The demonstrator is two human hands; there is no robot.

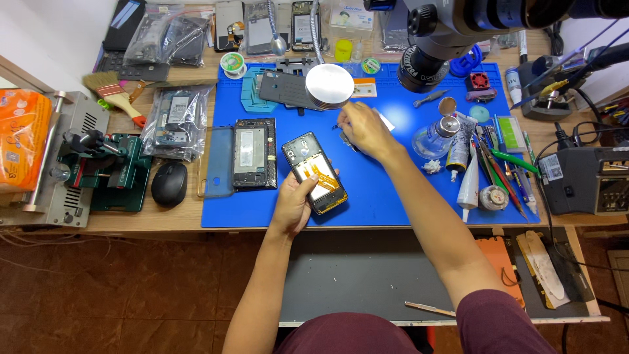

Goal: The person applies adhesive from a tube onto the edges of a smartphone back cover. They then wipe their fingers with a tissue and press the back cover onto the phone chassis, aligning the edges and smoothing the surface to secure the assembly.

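Two bare hands work over a blue mat (373, 203) that covers the middle of the wooden worktop (177, 223). The left hand (296, 200) is closed around an opened phone (315, 172), gripping its lower end near the mat's front edge; the phone lies tilted, its back off, with orange ribbon cable showing inside. The right hand (362, 129) rests further back on the mat, toward its centre, with fingers curled and pinched around a thin pair of tweezers (341, 126); whether the tips hold anything is too small to tell. Just behind that hand a round metal disc (329, 86) sits on a dark phone back cover (288, 89).

Left of the held phone, a second stripped phone frame (254, 153) lies flat at the mat's left edge, with a clear case (217, 161) beside it, partly off the mat. A black mouse (170, 183) sits on bare wood further left, beside a green clamp jig (111, 170). Toward the mat's right edge stand a small glass bottle (434, 139), a white tube (469, 185) and a cluster of hand tools (501, 172).
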